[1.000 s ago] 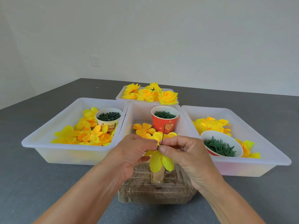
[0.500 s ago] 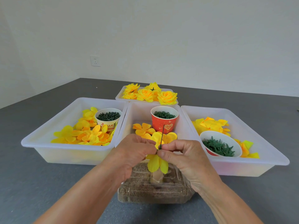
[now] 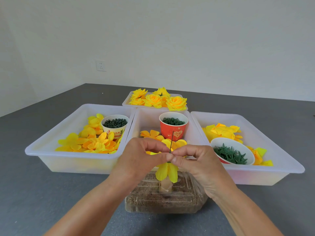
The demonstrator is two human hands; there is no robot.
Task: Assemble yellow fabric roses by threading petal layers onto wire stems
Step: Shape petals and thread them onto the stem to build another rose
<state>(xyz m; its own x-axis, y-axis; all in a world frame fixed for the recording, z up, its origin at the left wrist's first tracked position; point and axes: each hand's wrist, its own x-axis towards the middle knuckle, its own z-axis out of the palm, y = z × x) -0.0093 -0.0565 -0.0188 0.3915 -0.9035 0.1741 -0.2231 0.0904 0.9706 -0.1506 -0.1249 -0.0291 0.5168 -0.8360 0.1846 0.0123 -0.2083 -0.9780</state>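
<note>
Yellow petal layer [image 3: 166, 172] hangs on the thin green wire stem [image 3: 171, 141], which stands upright over a clear plastic box [image 3: 163, 200] at the table's [image 3: 34, 193] near edge. Left hand [image 3: 139, 160] and right hand [image 3: 196, 162] meet fingertip to fingertip, curled and pinching the stem just above the petals (what lies under the fingertips is hidden). Behind, the middle white tray [image 3: 134, 126] holds a red cup [image 3: 173, 127].

Translucent glossy plastic trays [image 3: 75, 160], matt grey tabletop [image 3: 34, 193], fabric petals [image 3: 166, 172]
</note>
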